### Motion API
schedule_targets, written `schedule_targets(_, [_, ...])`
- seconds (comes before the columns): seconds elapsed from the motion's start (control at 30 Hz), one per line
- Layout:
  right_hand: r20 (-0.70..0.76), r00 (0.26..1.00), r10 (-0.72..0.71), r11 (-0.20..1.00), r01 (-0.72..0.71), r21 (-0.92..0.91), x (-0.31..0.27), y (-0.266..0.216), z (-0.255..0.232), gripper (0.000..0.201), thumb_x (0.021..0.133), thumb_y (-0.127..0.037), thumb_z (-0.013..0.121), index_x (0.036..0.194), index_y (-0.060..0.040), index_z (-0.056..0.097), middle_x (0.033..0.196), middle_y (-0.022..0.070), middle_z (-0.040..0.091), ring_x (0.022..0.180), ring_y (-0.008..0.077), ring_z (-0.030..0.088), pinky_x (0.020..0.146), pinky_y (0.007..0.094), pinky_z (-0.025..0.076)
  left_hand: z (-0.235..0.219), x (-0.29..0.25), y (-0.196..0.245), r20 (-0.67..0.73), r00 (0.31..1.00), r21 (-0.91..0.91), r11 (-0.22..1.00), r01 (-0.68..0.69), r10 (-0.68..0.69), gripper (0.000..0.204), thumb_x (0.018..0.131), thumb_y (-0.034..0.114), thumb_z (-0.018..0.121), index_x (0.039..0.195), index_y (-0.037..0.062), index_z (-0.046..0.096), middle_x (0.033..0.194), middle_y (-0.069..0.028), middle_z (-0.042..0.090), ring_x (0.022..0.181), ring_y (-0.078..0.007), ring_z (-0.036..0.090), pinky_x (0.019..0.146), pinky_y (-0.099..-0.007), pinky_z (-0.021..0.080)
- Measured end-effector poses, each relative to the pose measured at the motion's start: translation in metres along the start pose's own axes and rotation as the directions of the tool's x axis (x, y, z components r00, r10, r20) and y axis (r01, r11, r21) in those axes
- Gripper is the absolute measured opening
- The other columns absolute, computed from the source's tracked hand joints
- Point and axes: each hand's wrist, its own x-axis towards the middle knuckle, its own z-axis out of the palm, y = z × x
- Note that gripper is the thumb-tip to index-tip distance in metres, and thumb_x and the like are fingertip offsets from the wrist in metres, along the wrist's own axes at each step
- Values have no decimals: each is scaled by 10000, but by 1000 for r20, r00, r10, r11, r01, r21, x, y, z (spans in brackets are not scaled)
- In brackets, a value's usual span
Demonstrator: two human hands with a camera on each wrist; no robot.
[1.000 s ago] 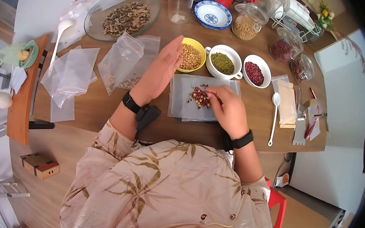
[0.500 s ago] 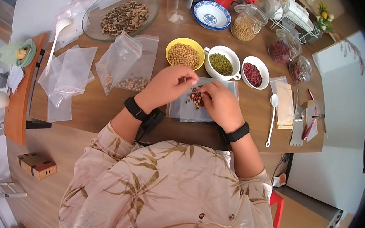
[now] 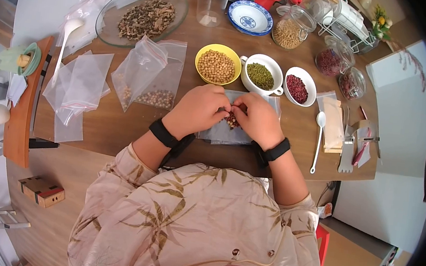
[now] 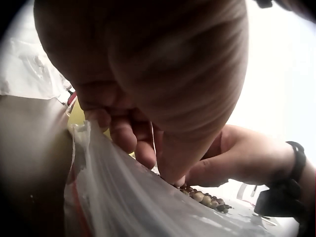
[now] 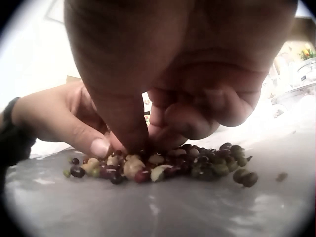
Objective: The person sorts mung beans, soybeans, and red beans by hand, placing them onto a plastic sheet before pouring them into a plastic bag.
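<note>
A small pile of mixed beans (image 3: pixel 232 122), dark red, cream and green, lies on flat clear zip bags (image 3: pixel 218 135) before the person. My left hand (image 3: pixel 200 109) comes in from the left, its thumb and forefinger pinching at the pile. Opposite it, my right hand (image 3: pixel 262 120) pinches among the same beans (image 5: pixel 163 170) with thumb and forefinger, other fingers curled. The fingertips of both hands almost meet. In the left wrist view a bag (image 4: pixel 123 192) with a red seal line slopes up in front of the pile. The hands hide part of the beans.
Behind the hands stand a yellow bowl (image 3: pixel 198 62) of chickpeas, a white bowl (image 3: pixel 280 72) of green beans and a white dish (image 3: pixel 311 94) of red beans. Zip bags (image 3: pixel 84 77) lie left, some holding beans; a white spoon (image 3: pixel 319 140) lies right. Jars (image 3: pixel 294 28) stand farther back.
My left hand has come down from beside the yellow bowl to the bean pile, its straight fingers bending into a pinch. My right hand has stayed at the pile.
</note>
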Motion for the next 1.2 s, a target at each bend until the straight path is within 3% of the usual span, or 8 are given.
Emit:
schedule_targets(0.17, [124, 991, 59, 993, -71, 96, 2, 4, -4, 103, 927, -152, 775, 979, -65, 762, 987, 155, 737, 897, 374, 744, 789, 485, 591, -1, 1, 2, 30, 999, 10, 1000, -14, 14, 115, 871, 98, 828, 972, 78, 775, 963, -94, 714, 954, -346, 704, 826, -468, 568])
schedule_targets(0.27, [48, 998, 40, 988, -47, 146, -2, 6, -4, 97, 935, -131, 757, 992, -52, 757, 994, 162, 737, 897, 374, 742, 795, 476, 589, 1, 0, -3, -45, 999, -19, 999, -31, 30, 104, 880, 83, 805, 979, 80, 771, 961, -94, 711, 964, -345, 706, 834, -470, 569])
schedule_targets(0.33, [-37, 999, 2, 995, 1, 95, -7, 9, -7, 126, 954, -93, 774, 1057, -23, 761, 998, 132, 735, 834, 272, 729, 751, 382, 582, -2, 0, -2, -49, 999, -22, 1000, -8, 7, 103, 883, 70, 789, 983, 83, 769, 966, -92, 707, 974, -347, 708, 840, -468, 570])
schedule_targets(0.57, [10, 998, -54, 991, 52, 127, -25, 5, -18, 118, 958, -42, 754, 1075, -33, 768, 1003, 128, 728, 835, 292, 719, 755, 384, 576, 1, 0, 9, 40, 999, 6, 1000, -13, 13, 109, 881, 84, 794, 989, 92, 780, 979, -89, 705, 980, -347, 702, 853, -470, 566])
schedule_targets(0.77, [6, 997, -73, 992, 72, 103, -24, 4, -7, 99, 938, -101, 771, 1033, -72, 774, 978, 138, 723, 912, 365, 738, 786, 472, 578, 1, 0, 8, 48, 999, 22, 1000, -14, 13, 102, 883, 105, 802, 984, 97, 788, 975, -91, 701, 988, -344, 697, 862, -472, 559])
schedule_targets(0.97, [46, 999, -6, 992, 0, 125, -20, 3, -4, 91, 939, -114, 782, 1019, -73, 765, 967, 133, 719, 904, 351, 740, 787, 472, 577, 2, -2, 5, 5, 1000, 2, 1000, -14, 14, 104, 890, 91, 796, 988, 82, 765, 967, -102, 704, 952, -339, 705, 833, -460, 564])
schedule_targets(1.07, [46, 999, -13, 991, 7, 133, -19, 5, -5, 103, 941, -120, 784, 1022, -62, 758, 955, 132, 728, 852, 320, 741, 758, 444, 578, -2, 0, 9, -58, 985, -169, 974, 148, -160, 127, 903, 58, 769, 1027, 70, 746, 966, -115, 706, 891, -329, 714, 777, -438, 567])
schedule_targets(1.2, [-12, 987, 159, 932, -146, 331, -22, 5, -17, 109, 948, -96, 772, 1042, -46, 752, 934, 111, 748, 766, 237, 714, 707, 372, 565, -3, 2, 8, -48, 984, -176, 971, 160, -171, 147, 916, 34, 745, 1060, 60, 738, 974, -125, 706, 862, -327, 714, 756, -431, 568])
